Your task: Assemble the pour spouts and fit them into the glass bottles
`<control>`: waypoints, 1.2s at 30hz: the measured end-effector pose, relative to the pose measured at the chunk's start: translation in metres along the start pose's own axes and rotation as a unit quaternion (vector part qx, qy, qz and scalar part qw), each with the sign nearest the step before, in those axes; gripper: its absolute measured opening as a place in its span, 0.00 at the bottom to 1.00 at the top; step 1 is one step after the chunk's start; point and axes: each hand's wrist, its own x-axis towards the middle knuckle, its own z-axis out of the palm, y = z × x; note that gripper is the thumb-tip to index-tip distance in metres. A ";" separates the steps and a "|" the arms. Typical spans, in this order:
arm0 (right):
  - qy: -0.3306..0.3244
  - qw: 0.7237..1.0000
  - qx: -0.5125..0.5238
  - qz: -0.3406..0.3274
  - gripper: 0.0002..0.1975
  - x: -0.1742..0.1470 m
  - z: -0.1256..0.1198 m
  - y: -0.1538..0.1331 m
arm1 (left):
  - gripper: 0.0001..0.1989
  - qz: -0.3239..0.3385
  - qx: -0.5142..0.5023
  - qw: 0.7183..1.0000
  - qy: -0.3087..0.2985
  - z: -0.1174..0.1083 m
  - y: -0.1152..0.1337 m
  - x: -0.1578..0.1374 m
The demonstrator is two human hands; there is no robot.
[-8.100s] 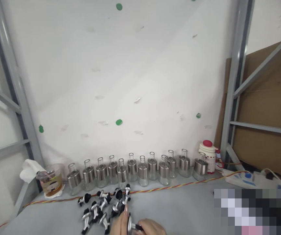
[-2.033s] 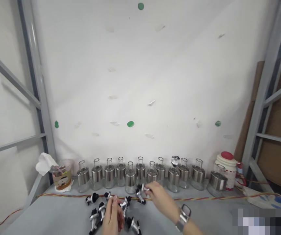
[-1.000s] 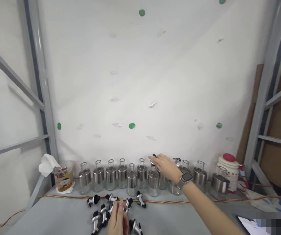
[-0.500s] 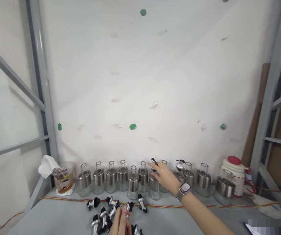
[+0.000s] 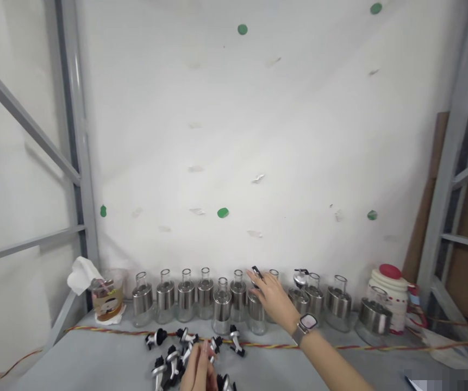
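Observation:
My right hand (image 5: 276,300), with a watch on its wrist, has its fingers closed round a black-and-silver pourer stopper (image 5: 256,271) at the mouth of a glass bottle (image 5: 257,314) with a metal sleeve. The fingers hide most of the stopper and the bottle's neck. At the bottom edge, my left hand (image 5: 199,369) has its fingers pressed together; anything inside them is hidden. Around it lie several loose pourer stoppers (image 5: 172,361). One stopper (image 5: 236,341) rests a little to the right, below the row of bottles.
Several open-necked bottles (image 5: 143,301) line the wall. Another bottle (image 5: 299,298) carries a fitted stopper (image 5: 300,278). A twisted red-yellow cord (image 5: 282,346) crosses the grey shelf (image 5: 79,358). A drink cup (image 5: 109,304) stands left, a red-topped jar (image 5: 389,271) right.
The view has shifted slightly. Both hands keep nearly the same places, the right one still at the stopper on the bottle.

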 end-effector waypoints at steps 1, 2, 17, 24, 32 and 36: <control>0.004 1.000 0.005 0.006 0.23 -0.005 -0.001 -0.002 | 0.30 -0.007 -0.006 1.000 -0.006 0.000 0.000 -0.001; 0.018 1.000 0.010 0.020 0.23 -0.013 -0.002 -0.005 | 0.30 -0.012 -0.006 1.000 -0.012 0.001 0.001 -0.002; -0.045 0.988 0.016 0.144 0.06 -0.062 0.067 -0.082 | 0.30 0.003 0.029 0.999 -0.037 -0.006 0.005 0.001; -0.052 0.997 -0.021 0.059 0.17 -0.074 0.062 -0.068 | 0.32 -0.011 0.038 0.999 -0.029 -0.004 0.009 -0.002; -0.058 0.997 -0.028 0.035 0.11 -0.079 0.054 -0.052 | 0.30 -0.003 0.033 0.999 -0.041 -0.002 0.006 -0.002; -0.021 0.984 0.140 0.109 0.11 -0.065 0.016 -0.038 | 0.31 -0.009 0.050 0.999 -0.018 0.001 0.007 -0.001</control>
